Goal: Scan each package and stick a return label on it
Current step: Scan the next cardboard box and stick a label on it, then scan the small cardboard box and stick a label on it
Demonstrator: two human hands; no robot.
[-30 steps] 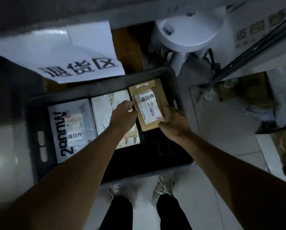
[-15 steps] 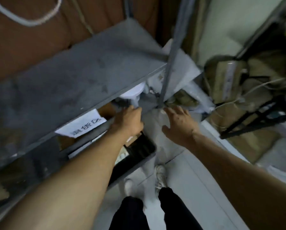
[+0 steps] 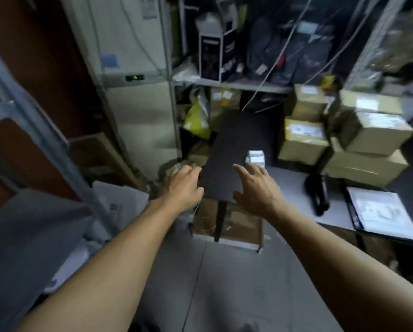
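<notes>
Both of my hands are out in front at mid-frame with nothing in them. My left hand (image 3: 182,185) has its grip loose, fingers relaxed and a little curled, at the left edge of a dark tabletop (image 3: 236,154). My right hand (image 3: 255,188) has its grip spread apart, fingers straight, over the near corner of that tabletop. A small white box (image 3: 255,157) sits on the tabletop just beyond my right fingertips, not touching them. The packages (image 3: 303,137) are cardboard cartons with white labels, stacked at the right of the frame beyond the tabletop, well apart from both hands. Another brown carton (image 3: 239,226) stands on the floor under the tabletop, below my hands. A clipboard with paper (image 3: 385,214) lies at the right edge. The view is blurred, so I can't read any label.
</notes>
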